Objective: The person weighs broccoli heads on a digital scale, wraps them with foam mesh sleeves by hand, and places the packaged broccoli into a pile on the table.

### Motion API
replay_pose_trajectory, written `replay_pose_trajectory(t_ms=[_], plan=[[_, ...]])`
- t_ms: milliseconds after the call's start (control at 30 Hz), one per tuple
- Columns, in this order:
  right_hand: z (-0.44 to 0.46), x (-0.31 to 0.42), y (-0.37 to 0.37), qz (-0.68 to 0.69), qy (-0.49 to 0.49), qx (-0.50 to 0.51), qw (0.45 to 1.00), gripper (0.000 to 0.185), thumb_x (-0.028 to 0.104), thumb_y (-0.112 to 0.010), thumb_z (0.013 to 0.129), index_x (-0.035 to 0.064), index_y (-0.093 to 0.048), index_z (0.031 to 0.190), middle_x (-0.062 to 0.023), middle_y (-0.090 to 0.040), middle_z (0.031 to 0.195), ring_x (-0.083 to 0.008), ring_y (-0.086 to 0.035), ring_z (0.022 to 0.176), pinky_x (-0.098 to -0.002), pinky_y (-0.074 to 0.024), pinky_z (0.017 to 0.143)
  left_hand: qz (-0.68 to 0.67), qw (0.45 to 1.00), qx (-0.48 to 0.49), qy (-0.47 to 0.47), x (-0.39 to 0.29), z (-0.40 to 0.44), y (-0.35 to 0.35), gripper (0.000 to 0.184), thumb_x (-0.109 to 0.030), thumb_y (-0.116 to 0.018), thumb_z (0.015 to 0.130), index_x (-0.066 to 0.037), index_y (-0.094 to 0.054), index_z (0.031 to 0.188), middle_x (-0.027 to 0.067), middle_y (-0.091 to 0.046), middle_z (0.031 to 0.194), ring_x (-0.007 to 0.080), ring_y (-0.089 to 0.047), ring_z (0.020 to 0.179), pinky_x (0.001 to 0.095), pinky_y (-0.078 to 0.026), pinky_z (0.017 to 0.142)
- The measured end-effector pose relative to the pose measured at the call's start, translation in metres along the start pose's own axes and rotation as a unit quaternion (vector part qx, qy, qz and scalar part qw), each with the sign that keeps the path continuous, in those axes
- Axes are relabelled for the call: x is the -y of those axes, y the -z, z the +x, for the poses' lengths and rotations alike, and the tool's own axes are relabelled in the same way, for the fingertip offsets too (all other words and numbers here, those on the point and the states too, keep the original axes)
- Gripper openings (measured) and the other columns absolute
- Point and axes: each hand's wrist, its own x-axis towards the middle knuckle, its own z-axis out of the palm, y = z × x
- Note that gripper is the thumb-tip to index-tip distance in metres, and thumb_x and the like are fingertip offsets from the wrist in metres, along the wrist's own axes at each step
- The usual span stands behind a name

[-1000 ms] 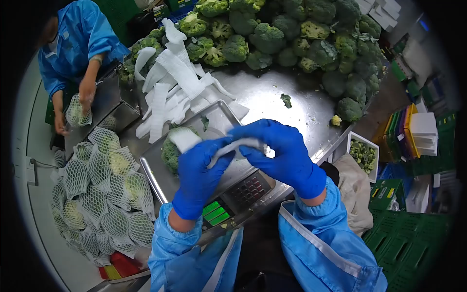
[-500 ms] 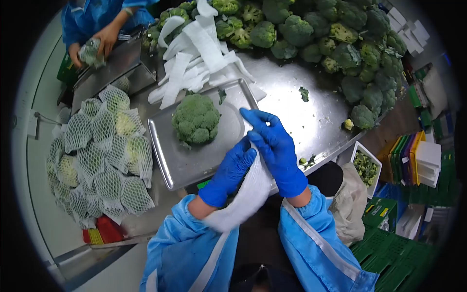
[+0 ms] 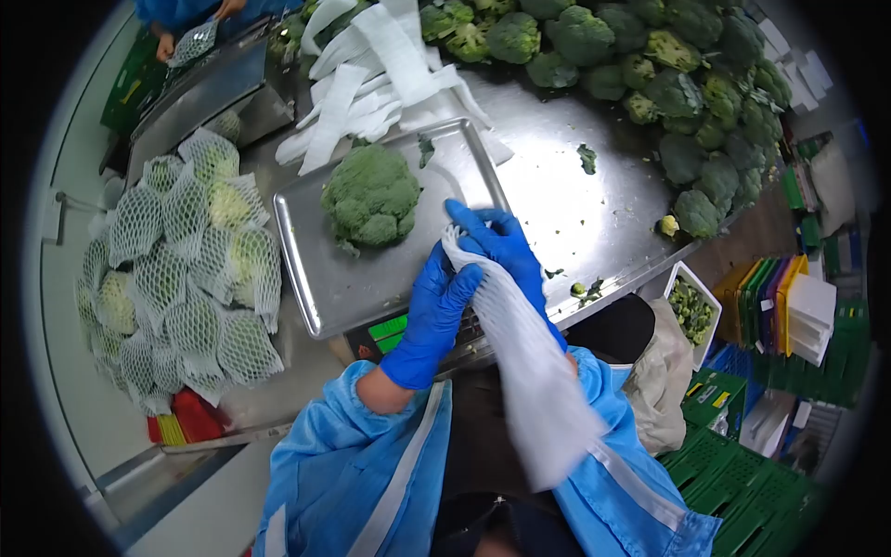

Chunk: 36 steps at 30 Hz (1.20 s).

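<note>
Between my gloved hands is a white foam net sleeve, its upper end gripped by my left hand and my right hand. Both hands are closed at the sleeve's end. The rest of it hangs over my right forearm and is blurred at the lower end. Just beyond my hands, a broccoli head lies on a metal tray. A green display shows below the tray's near edge. More flat white sleeves are piled behind the tray.
Netted broccoli heads are stacked at the left. A large heap of bare broccoli covers the back right of the steel table. At the upper left, another person's hand holds a netted piece. Green crates stand at lower right.
The sleeve has swung from over my left forearm to over my right forearm. My hands stay closed at its end. The other person's hands and netted piece have shifted up in view.
</note>
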Motion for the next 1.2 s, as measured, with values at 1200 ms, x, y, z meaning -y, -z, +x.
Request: replay_pose_trajectory(t_ms=[1200], plan=[[0.007,0.055,-0.006,0.195,0.002,0.262,0.945,0.041,0.028,-0.059,0.085,0.0015,-0.055,0.116,-0.0110,-0.062,0.106,-0.0165,-0.060,0.096,-0.0276,-0.0462,0.085,-0.043,0.997,0.032,-0.054,-0.068,0.027,0.115,0.033,-0.023,-0.045,0.094,-0.001,-0.052,0.117,0.0080,-0.059,0.109,0.0167,-0.056,0.099,0.0297,-0.044,0.088]])
